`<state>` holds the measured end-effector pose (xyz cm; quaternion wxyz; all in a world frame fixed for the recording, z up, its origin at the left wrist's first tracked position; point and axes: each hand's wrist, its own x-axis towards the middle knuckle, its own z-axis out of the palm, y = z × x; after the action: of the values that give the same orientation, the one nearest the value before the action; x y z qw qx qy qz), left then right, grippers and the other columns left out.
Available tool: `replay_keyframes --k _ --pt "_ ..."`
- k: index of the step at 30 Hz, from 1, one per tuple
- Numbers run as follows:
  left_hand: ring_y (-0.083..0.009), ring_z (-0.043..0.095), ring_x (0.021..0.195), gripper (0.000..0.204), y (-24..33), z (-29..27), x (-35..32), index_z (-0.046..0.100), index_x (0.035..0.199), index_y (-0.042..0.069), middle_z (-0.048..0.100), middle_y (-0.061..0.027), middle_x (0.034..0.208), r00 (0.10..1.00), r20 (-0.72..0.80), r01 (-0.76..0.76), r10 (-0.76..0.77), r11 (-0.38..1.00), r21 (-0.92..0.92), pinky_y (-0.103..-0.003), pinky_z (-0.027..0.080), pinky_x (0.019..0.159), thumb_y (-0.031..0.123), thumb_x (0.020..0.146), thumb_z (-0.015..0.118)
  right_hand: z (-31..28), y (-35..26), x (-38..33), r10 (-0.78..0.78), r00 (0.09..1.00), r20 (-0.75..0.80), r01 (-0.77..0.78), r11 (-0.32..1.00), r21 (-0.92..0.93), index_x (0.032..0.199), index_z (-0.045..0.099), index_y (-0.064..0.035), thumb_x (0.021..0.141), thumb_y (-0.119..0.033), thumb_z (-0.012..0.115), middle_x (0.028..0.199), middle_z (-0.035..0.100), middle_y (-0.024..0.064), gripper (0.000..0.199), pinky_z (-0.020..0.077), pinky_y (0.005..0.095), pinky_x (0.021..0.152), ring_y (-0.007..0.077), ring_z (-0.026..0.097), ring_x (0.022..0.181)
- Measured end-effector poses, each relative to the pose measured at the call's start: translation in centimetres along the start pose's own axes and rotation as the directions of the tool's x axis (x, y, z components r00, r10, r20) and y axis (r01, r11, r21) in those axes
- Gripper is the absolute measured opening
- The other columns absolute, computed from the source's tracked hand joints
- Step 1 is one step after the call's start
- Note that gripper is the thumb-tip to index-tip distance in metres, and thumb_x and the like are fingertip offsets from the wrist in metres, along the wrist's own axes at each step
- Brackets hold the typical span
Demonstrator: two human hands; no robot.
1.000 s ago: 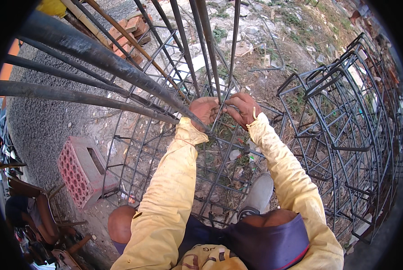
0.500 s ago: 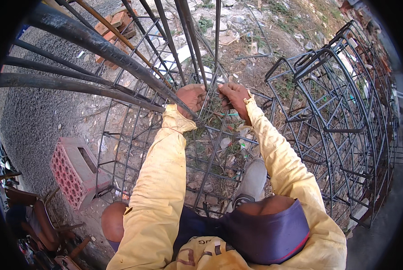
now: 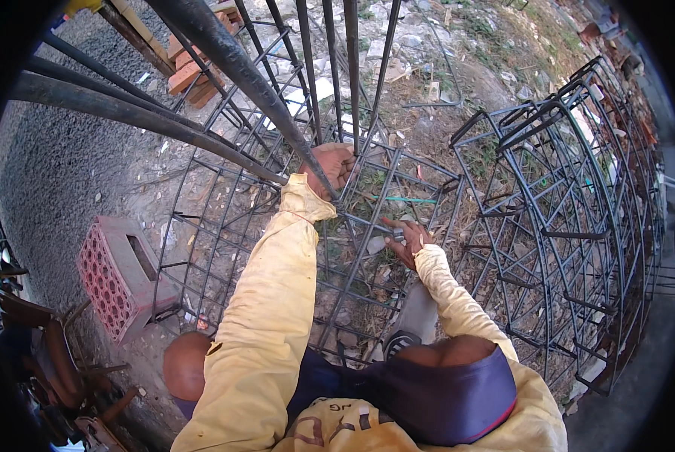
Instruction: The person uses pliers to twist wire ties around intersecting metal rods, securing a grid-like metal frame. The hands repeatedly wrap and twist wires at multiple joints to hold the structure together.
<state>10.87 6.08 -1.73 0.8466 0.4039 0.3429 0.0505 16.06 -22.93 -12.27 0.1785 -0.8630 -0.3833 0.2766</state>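
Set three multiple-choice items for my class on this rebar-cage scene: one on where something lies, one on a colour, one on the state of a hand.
1. Where does the perforated brick lie?
A. On the ground to the person's left of the rebar cage
B. Inside the cage
C. On top of the cage's bars

2. What colour are the sleeves on the person's arms?
A. Blue
B. Pale yellow
C. Black

3. What is the left hand doing?
A. Hanging free at the person's side
B. Lying flat on the ground
C. Closed around a bar at a crossing of the cage

Answers:
1 A: the reddish brick sits on the gravel outside the cage's left edge.
2 B: both forearms show pale yellow cloth.
3 C: its fingers curl round the steel, while the right hand is lower, fingers loose, by another bar.
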Motion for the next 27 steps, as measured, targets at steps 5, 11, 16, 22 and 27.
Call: replay_keyframes --k 5,11,16,22,27 --pt "-0.0186 0.065 0.08 0.017 -0.4 -0.2 0.5 0.061 0.108 -0.001 0.064 -0.0065 0.091 0.999 0.032 -0.011 0.011 1.0 0.003 -0.031 0.055 0.067 0.008 0.093 0.061 -0.5 -0.7 0.5 0.015 0.994 -0.104 0.051 0.795 0.605 0.121 0.056 -0.0065 0.097 -0.033 0.06 0.105 0.068 0.0149 0.036 0.051 0.0421 0.087 0.0297 0.066 0.102" --pt "-0.0178 0.065 0.079 0.016 -0.2 -0.8 0.0 0.062 0.106 -0.001 0.064 -0.006 0.09 0.999 0.051 0.014 -0.016 1.0 0.022 -0.029 0.056 0.068 0.009 0.093 0.063 -15.5 -10.1 0.7 0.184 0.9 -0.396 0.317 0.35 0.882 0.132 0.043 -0.0095 0.104 -0.042 0.044 0.088 0.062 0.0097 0.043 0.0575 0.0376 0.07 0.0209 0.066 0.072" --pt "-0.0179 0.064 0.079 0.017 -0.1 -0.4 -0.1 0.061 0.106 -0.001 0.064 -0.0055 0.09 0.996 0.082 -0.03 0.032 0.999 -0.019 -0.029 0.056 0.068 0.01 0.093 0.063 -13.5 -8.1 -1.2 -0.158 0.94 0.302 -0.335 -0.264 0.904 0.131 0.047 -0.0113 0.099 -0.023 0.057 0.091 0.062 0.0098 0.035 0.0622 0.0398 0.065 0.0214 0.067 0.072" --pt "-0.0197 0.064 0.079 0.019 -0.4 -0.1 0.5 0.06 0.109 0.0 0.064 -0.0058 0.091 0.997 0.072 0.01 -0.007 0.999 -0.04 -0.031 0.055 0.067 0.009 0.092 0.062 -10.9 -6.9 -2.5 0.19 0.922 0.339 -0.388 0.45 0.804 0.144 0.043 -0.0153 0.087 0.001 0.054 0.098 0.059 0.0065 0.059 0.0592 0.0356 0.061 0.0168 0.063 0.069" --pt "-0.0212 0.064 0.083 0.019 -0.2 -0.8 0.7 0.06 0.109 0.0 0.064 -0.007 0.093 0.997 0.077 0.018 -0.019 1.0 0.013 -0.034 0.056 0.071 0.008 0.093 0.061 -15.1 -7.0 -0.1 -0.179 0.963 0.201 0.083 0.909 0.409 0.155 0.027 -0.0169 0.084 0.007 0.052 0.111 0.058 0.0095 0.079 0.0552 0.0365 0.082 0.0219 0.064 0.094"
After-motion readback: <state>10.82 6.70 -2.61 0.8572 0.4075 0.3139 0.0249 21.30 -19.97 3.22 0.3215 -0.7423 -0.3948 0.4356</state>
